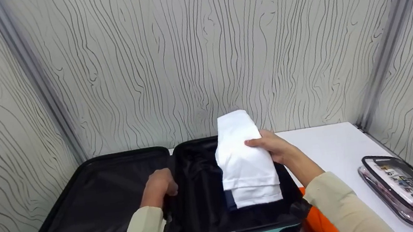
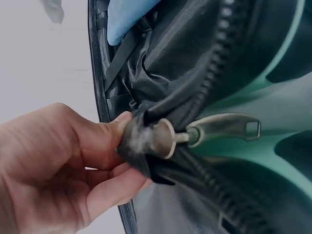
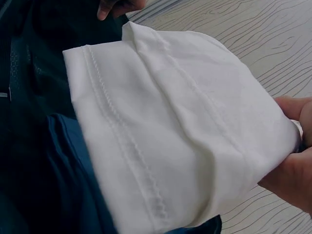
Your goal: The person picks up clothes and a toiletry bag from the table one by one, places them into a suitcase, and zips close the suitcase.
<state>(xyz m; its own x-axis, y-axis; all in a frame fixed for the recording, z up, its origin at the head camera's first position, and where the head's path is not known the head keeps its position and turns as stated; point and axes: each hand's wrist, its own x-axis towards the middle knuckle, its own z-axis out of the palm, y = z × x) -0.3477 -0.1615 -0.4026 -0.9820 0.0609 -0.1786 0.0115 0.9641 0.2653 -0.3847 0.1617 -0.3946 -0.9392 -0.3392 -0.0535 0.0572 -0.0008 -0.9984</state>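
Note:
My right hand [image 1: 276,147] holds a folded white garment [image 1: 243,154] above the suitcase's right half, thumb on its face. In the right wrist view the stitched hems of this white cloth [image 3: 161,126] show close up. Below it lies dark blue folded cloth [image 1: 230,200], partly hidden. The suitcase [image 1: 237,222] lies open, teal outside with a black lining. At the hinge between its halves is my left hand [image 1: 159,184]. In the left wrist view, the thumb and fingers pinch the black fabric edge [image 2: 139,141] at the zipper's end, beside a metal zipper pull [image 2: 224,127].
The suitcase's left half [image 1: 110,202] lies flat, black inside. A clear zipped pouch [image 1: 412,189] with small items sits on the white table [image 1: 322,143] at the right. Orange cloth [image 1: 320,228] shows beneath my right forearm. Patterned panels [image 1: 199,54] enclose the back and sides.

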